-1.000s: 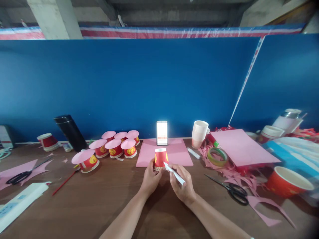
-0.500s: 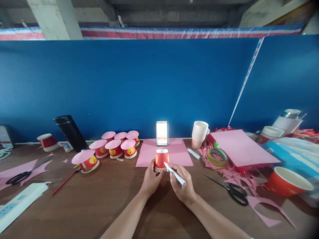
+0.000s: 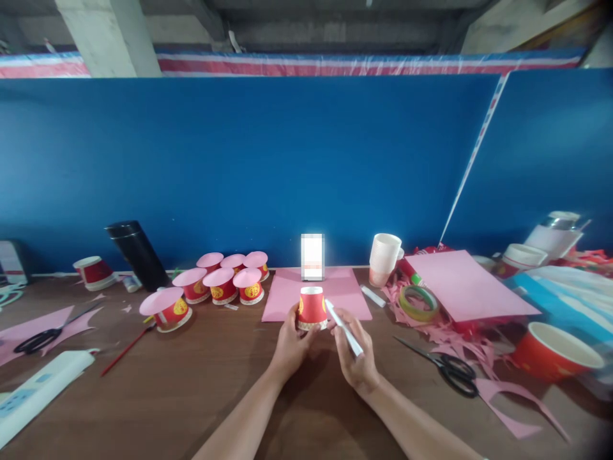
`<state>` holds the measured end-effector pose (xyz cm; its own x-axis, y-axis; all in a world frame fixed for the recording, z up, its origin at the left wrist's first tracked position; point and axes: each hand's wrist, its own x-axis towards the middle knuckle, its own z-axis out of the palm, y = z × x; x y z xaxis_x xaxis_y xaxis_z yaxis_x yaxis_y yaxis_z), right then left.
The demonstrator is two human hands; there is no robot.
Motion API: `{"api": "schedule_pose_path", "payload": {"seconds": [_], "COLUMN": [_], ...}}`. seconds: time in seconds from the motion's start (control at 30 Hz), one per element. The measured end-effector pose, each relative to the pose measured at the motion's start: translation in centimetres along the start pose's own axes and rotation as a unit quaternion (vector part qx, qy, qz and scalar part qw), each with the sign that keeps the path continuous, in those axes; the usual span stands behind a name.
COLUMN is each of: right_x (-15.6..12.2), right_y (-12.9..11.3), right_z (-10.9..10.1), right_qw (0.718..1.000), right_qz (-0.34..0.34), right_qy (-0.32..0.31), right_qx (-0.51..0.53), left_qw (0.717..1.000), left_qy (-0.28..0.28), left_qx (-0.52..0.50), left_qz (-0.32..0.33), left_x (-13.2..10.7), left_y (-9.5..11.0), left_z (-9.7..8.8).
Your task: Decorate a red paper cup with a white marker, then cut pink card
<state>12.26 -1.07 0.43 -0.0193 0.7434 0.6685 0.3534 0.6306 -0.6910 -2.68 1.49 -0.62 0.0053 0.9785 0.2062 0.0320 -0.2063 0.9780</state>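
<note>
A red paper cup (image 3: pixel 312 309) with yellow patches and a white end stands upside down at the middle of the table. My left hand (image 3: pixel 292 342) is closed around its left and lower side, thumb at the front. In my right hand (image 3: pixel 357 358) is a white pen (image 3: pixel 348 333), gripped like a writing tool. Its tip points up and left, just beside the cup's right side; whether it touches cannot be told. A pink paper sheet (image 3: pixel 345 300) lies behind the cup, with a lit, blurred phone screen (image 3: pixel 313 257) upright at its back.
Several red cups with pink discs on top (image 3: pixel 219 281) stand to the left, near a black flask (image 3: pixel 136 255). On the right are stacked white cups (image 3: pixel 384 259), green tape (image 3: pixel 418 303), scissors (image 3: pixel 457 375) and pink scraps. A white power strip (image 3: pixel 45 390) lies front left.
My right hand and the pen have shifted slightly right, so the tip has left the cup's front for its right side. My left hand still holds the cup.
</note>
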Motion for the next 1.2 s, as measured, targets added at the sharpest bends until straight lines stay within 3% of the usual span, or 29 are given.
{"api": "schedule_pose_path", "payload": {"seconds": [0.1, 0.3, 0.53, 0.83, 1.2], "right_x": [0.2, 0.8, 0.6, 0.7, 0.7], "right_y": [0.5, 1.3, 1.9, 1.9, 2.0], "right_z": [0.3, 0.6, 0.8, 0.8, 0.8], "right_qw": [0.999, 0.995, 0.99, 0.991, 0.995], "right_qz": [0.01, 0.036, 0.07, 0.064, 0.059], "right_qy": [0.024, 0.013, -0.049, -0.073, -0.058], "right_qx": [-0.04, -0.092, -0.111, -0.087, -0.061], "left_qw": [1.0, 1.0, 0.999, 0.997, 0.996], "left_qy": [0.012, 0.008, 0.023, 0.005, 0.053], "left_qx": [0.001, -0.026, -0.043, -0.062, -0.008], "left_qz": [-0.005, -0.007, 0.008, 0.036, 0.068], "left_x": [0.1, 0.0, -0.3, -0.4, 0.0], "left_y": [-0.2, 0.2, 0.7, 0.8, 0.2], "left_z": [-0.1, -0.1, -0.1, -0.1, -0.4]}}
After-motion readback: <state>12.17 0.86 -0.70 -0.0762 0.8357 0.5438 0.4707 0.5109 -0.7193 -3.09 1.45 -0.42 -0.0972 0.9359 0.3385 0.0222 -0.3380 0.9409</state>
